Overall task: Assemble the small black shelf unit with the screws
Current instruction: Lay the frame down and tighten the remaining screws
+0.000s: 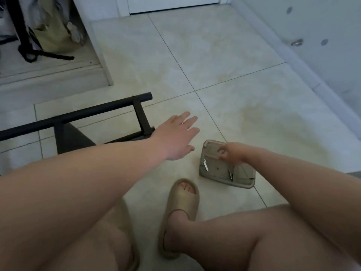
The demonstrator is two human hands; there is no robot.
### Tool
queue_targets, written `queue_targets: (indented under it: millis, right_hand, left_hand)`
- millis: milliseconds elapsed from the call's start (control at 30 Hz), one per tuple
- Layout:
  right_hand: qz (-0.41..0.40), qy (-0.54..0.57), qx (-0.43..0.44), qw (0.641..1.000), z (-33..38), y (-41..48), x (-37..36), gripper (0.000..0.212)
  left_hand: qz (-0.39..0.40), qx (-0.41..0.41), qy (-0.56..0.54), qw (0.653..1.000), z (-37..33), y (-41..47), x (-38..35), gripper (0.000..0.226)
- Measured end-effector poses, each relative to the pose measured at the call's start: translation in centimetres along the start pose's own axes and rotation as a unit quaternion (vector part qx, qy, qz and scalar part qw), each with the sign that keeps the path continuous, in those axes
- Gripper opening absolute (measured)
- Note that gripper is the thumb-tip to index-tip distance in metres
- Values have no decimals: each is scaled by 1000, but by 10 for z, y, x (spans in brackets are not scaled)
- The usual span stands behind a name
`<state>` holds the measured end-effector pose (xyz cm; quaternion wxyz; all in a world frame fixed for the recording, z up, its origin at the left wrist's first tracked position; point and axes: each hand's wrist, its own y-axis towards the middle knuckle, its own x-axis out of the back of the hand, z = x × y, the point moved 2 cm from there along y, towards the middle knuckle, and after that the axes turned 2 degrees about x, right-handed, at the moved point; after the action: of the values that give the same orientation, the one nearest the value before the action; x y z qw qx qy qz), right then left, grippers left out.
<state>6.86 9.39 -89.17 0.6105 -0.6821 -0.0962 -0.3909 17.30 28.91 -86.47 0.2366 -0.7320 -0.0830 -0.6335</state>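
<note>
The black metal shelf frame (pixel 78 114) lies on the tiled floor at the left, one long tube with short cross bars. My left hand (pixel 177 135) stretches out flat over the floor just right of the frame's end, fingers straight, holding nothing. A small clear plastic container (pixel 224 171) sits on the floor to the right, with a few small metal pieces inside. My right hand (pixel 232 153) hovers over the container's far side with fingers loosely curled; whether it pinches anything is blurred.
My foot in a beige slipper (pixel 181 208) rests on the floor in front of the container. A white wall with round fittings (pixel 297 43) runs along the right. A raised step with a bag and black straps (pixel 48 36) is at the back left.
</note>
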Motion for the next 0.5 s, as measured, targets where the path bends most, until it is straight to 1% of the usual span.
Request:
queue_targets:
  millis: [100, 167, 200, 267, 367, 433, 500]
  right_hand:
    - [5, 66, -55, 996, -33, 28, -2, 37]
    - [18, 109, -91, 990, -54, 49, -10, 39]
    - [28, 109, -100, 989, -64, 58, -17, 42]
    - [53, 147, -130, 979, -83, 78, -36, 41]
    - [55, 132, -137, 980, -102, 104, -68, 30]
    - [53, 120, -132, 983, -103, 116, -87, 27]
    - [42, 100, -126, 986, -101, 126, -104, 25]
  left_hand:
    - [24, -70, 26, 997, -26, 20, -31, 59]
    - [38, -108, 27, 993, -40, 33, -52, 55]
    - [45, -124, 24, 991, -46, 40, -61, 54]
    - [62, -142, 14, 988, -56, 53, -80, 56]
    - [95, -166, 0, 982, -68, 66, -113, 58]
    - [121, -188, 9, 975, -72, 67, -133, 55]
    - [134, -187, 24, 973, -70, 65, -149, 51]
